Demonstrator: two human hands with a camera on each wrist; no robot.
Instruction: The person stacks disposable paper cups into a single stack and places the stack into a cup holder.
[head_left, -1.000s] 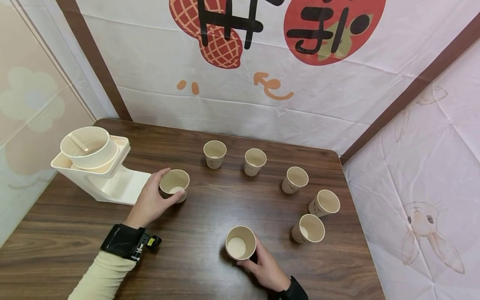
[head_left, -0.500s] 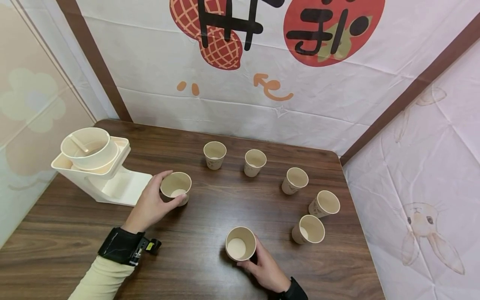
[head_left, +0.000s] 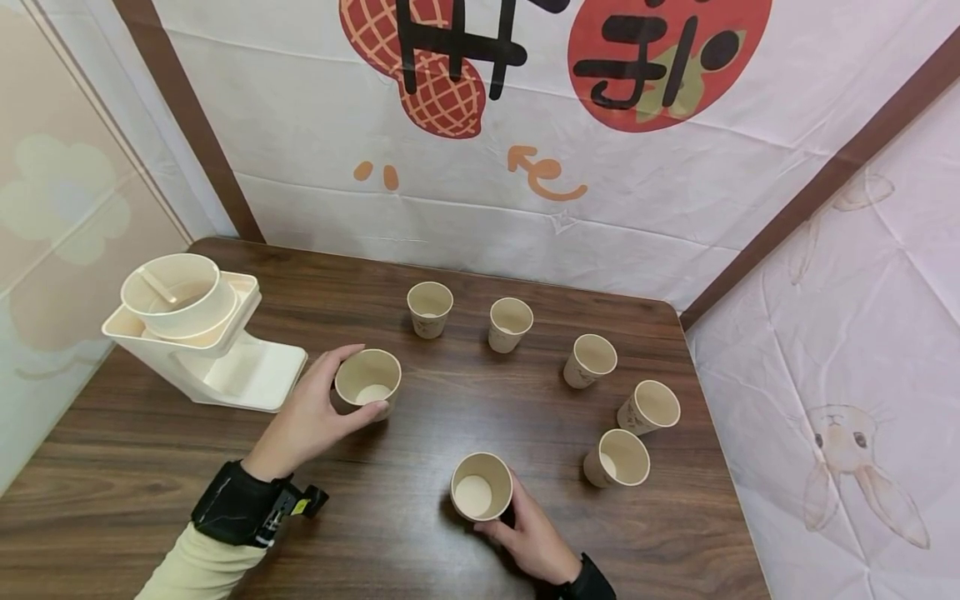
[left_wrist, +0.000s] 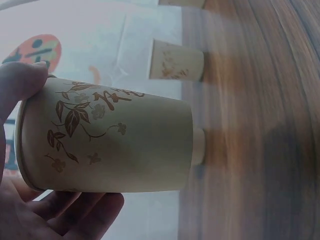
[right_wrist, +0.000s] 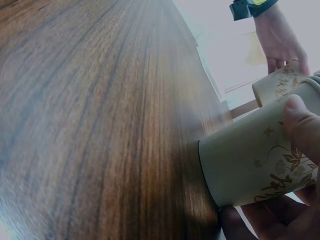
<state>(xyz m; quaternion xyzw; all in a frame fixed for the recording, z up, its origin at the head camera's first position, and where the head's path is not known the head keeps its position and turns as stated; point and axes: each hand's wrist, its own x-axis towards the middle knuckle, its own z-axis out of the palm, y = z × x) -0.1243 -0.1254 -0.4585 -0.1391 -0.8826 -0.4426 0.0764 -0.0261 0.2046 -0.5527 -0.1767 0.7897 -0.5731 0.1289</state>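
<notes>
My left hand (head_left: 311,412) grips a beige paper cup (head_left: 367,375) between thumb and fingers, left of the table's middle. In the left wrist view this paper cup (left_wrist: 120,140) shows brown leaves and flowers, and the right wrist view shows it raised off the table. My right hand (head_left: 534,537) holds another paper cup (head_left: 480,492) near the front. The base of that cup (right_wrist: 250,155) is at the tabletop in the right wrist view, with thumb and fingers on opposite sides. No contents show in either cup from above. Some of the left fingers are hidden behind its cup.
Several like cups stand in an arc, from the back cup (head_left: 430,310) to the right one (head_left: 617,458); two on the right stand close together. A cream stand (head_left: 262,371) at left bears a round tub (head_left: 195,312) with a flat stick inside. Fabric walls (head_left: 480,225) border the table.
My left hand has moved right and slightly nearer with its cup, away from the cream stand. The right hand and its cup have stayed in place.
</notes>
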